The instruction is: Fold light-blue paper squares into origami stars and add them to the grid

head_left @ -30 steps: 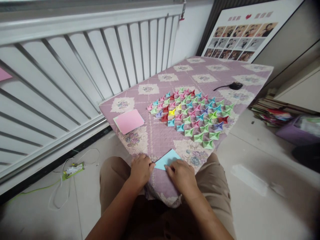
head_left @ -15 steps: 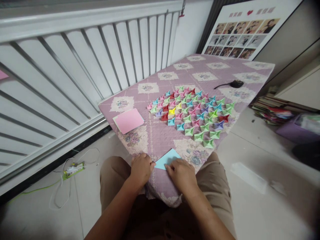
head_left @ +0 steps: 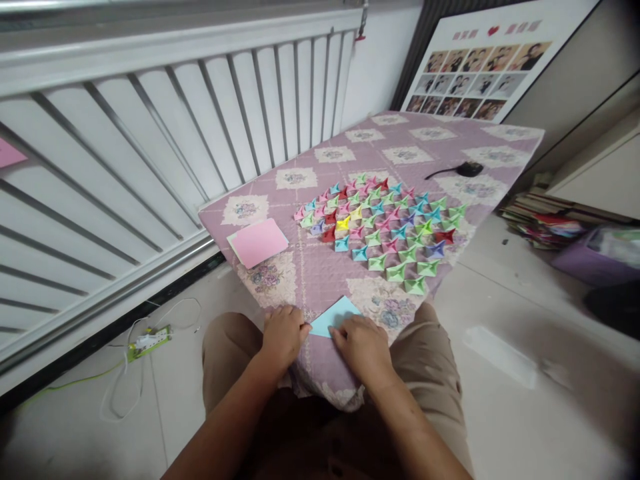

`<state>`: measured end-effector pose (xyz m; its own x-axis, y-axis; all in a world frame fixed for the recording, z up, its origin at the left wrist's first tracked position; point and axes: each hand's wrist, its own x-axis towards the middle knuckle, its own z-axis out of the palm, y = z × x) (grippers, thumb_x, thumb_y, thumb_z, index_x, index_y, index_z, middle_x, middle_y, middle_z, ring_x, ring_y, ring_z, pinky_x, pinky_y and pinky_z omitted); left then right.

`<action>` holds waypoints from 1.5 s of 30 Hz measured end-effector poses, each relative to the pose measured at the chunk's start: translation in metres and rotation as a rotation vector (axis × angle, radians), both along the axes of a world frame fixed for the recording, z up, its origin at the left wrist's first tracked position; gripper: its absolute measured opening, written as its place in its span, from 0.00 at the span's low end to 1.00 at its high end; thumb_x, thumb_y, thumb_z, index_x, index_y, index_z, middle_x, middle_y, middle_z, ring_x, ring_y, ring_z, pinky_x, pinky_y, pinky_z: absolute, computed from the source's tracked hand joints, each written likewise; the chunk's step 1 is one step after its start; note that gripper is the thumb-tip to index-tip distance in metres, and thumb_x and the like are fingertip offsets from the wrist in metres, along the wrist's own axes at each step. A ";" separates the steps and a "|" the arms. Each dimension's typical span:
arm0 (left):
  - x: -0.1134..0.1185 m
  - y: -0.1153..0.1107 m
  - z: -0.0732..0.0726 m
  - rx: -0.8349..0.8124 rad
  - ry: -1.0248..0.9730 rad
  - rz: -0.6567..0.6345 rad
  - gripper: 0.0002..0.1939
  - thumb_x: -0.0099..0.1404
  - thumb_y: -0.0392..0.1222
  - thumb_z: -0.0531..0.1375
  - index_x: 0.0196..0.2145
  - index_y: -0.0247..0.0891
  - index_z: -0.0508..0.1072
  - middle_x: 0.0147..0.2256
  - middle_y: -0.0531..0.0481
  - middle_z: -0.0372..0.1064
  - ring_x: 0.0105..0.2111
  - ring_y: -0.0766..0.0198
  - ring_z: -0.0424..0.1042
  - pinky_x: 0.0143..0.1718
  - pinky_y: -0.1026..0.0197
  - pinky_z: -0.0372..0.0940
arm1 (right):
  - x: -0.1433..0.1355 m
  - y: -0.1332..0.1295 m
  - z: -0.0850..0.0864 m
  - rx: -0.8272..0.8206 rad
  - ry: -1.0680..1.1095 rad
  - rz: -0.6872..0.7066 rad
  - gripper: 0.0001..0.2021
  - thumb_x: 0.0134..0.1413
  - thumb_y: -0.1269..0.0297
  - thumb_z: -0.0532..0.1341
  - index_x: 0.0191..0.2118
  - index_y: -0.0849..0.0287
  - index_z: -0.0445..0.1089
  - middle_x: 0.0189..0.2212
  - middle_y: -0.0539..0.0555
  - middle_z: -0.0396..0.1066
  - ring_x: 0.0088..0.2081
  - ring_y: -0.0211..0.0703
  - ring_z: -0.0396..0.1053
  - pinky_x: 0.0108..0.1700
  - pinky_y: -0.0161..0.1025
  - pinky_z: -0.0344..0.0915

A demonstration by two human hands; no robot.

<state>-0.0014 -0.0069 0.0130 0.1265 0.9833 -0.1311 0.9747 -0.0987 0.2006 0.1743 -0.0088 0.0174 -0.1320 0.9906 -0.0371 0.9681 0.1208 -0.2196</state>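
Left hand (head_left: 285, 335) and right hand (head_left: 363, 343) touch 1 blue paper (head_left: 333, 317) at the frame's lower centre.
Both have curled fingers; whether either pinches it, I cannot tell.

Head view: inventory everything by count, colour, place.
tablecloth: one, purple, centre
blue paper: one, blue, lower middle
paper stack: one, pink top, left
folded pieces: dozens, multicoloured, centre
small object: one, black, right
photo board: one, white, upper right
radiator: one, white, left
pink note: one, pink, left edge
power strip: one, green, lower left
paper pile: one, multicoloured, right
container: one, purple, right
floor: one, pale, bottom
legs: two, brown trousers, bottom
left hand: one, bare, blue paper's tip
right hand: one, bare, on blue paper
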 end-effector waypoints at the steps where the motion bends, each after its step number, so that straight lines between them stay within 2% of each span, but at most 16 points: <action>1: -0.001 0.000 -0.001 0.011 -0.012 -0.001 0.09 0.65 0.47 0.56 0.36 0.39 0.70 0.39 0.48 0.68 0.43 0.55 0.64 0.48 0.51 0.54 | 0.000 0.000 0.000 0.011 0.009 0.001 0.12 0.54 0.57 0.60 0.25 0.57 0.69 0.31 0.54 0.71 0.37 0.45 0.66 0.38 0.40 0.52; 4: -0.003 0.000 -0.003 0.041 -0.038 -0.072 0.08 0.66 0.45 0.56 0.40 0.41 0.71 0.42 0.48 0.67 0.44 0.57 0.63 0.49 0.52 0.52 | 0.002 -0.001 -0.002 0.039 0.033 0.002 0.12 0.54 0.57 0.60 0.24 0.57 0.68 0.30 0.53 0.71 0.37 0.45 0.65 0.38 0.40 0.52; 9: -0.008 0.003 0.000 0.101 -0.035 -0.453 0.14 0.69 0.42 0.52 0.51 0.52 0.68 0.50 0.52 0.63 0.49 0.58 0.58 0.50 0.54 0.51 | 0.004 -0.004 -0.007 0.080 0.081 -0.002 0.09 0.54 0.57 0.60 0.28 0.56 0.68 0.31 0.52 0.71 0.37 0.44 0.65 0.39 0.39 0.51; 11: -0.010 0.005 0.001 0.105 -0.012 -0.570 0.15 0.70 0.43 0.50 0.52 0.52 0.67 0.52 0.51 0.63 0.50 0.58 0.57 0.50 0.54 0.51 | 0.006 -0.004 -0.010 0.093 0.116 -0.003 0.08 0.54 0.58 0.61 0.30 0.56 0.67 0.31 0.51 0.71 0.38 0.44 0.65 0.39 0.39 0.51; 14: -0.012 0.007 0.001 0.117 0.007 -0.661 0.15 0.71 0.43 0.49 0.53 0.50 0.67 0.53 0.51 0.64 0.50 0.58 0.58 0.48 0.54 0.52 | 0.012 -0.005 -0.017 0.115 0.180 0.022 0.06 0.56 0.60 0.59 0.32 0.57 0.67 0.31 0.51 0.71 0.38 0.43 0.65 0.39 0.38 0.51; 19: -0.012 0.008 0.001 0.079 0.009 -0.669 0.16 0.71 0.43 0.49 0.54 0.52 0.66 0.54 0.51 0.64 0.50 0.59 0.59 0.49 0.55 0.51 | 0.018 -0.012 -0.020 0.195 0.252 0.094 0.08 0.59 0.65 0.55 0.33 0.58 0.70 0.31 0.53 0.70 0.36 0.42 0.64 0.39 0.38 0.52; 22: -0.012 0.008 0.003 0.065 0.002 -0.663 0.16 0.71 0.42 0.49 0.54 0.52 0.66 0.54 0.51 0.64 0.50 0.59 0.59 0.49 0.55 0.51 | 0.013 -0.020 -0.019 0.262 0.248 0.184 0.10 0.61 0.65 0.53 0.39 0.57 0.72 0.35 0.55 0.70 0.39 0.43 0.63 0.43 0.40 0.52; 29: -0.018 0.004 0.008 0.084 -0.015 -0.689 0.17 0.70 0.41 0.50 0.55 0.54 0.65 0.57 0.52 0.62 0.52 0.58 0.59 0.49 0.55 0.51 | 0.007 -0.030 -0.026 0.234 0.113 0.331 0.11 0.61 0.67 0.55 0.47 0.54 0.71 0.39 0.54 0.70 0.39 0.42 0.62 0.43 0.39 0.54; 33: -0.029 0.000 0.009 0.063 0.013 -0.691 0.18 0.70 0.41 0.50 0.56 0.52 0.64 0.59 0.51 0.59 0.53 0.57 0.58 0.51 0.53 0.50 | 0.008 -0.031 -0.024 0.238 0.052 0.374 0.15 0.60 0.65 0.56 0.52 0.51 0.67 0.41 0.54 0.70 0.41 0.44 0.62 0.44 0.41 0.54; 39: -0.047 -0.009 0.001 0.101 0.061 -0.641 0.20 0.68 0.38 0.51 0.57 0.49 0.63 0.60 0.50 0.57 0.54 0.56 0.57 0.52 0.53 0.52 | 0.012 -0.029 -0.024 0.255 0.035 0.443 0.15 0.61 0.64 0.55 0.52 0.54 0.68 0.41 0.55 0.70 0.44 0.46 0.63 0.47 0.43 0.56; 45: -0.053 -0.013 -0.012 0.129 0.045 -0.605 0.21 0.67 0.36 0.52 0.57 0.48 0.62 0.59 0.50 0.59 0.56 0.59 0.56 0.54 0.56 0.55 | 0.033 -0.028 -0.030 0.299 0.095 0.440 0.13 0.62 0.66 0.54 0.48 0.56 0.71 0.39 0.56 0.71 0.42 0.44 0.64 0.46 0.43 0.60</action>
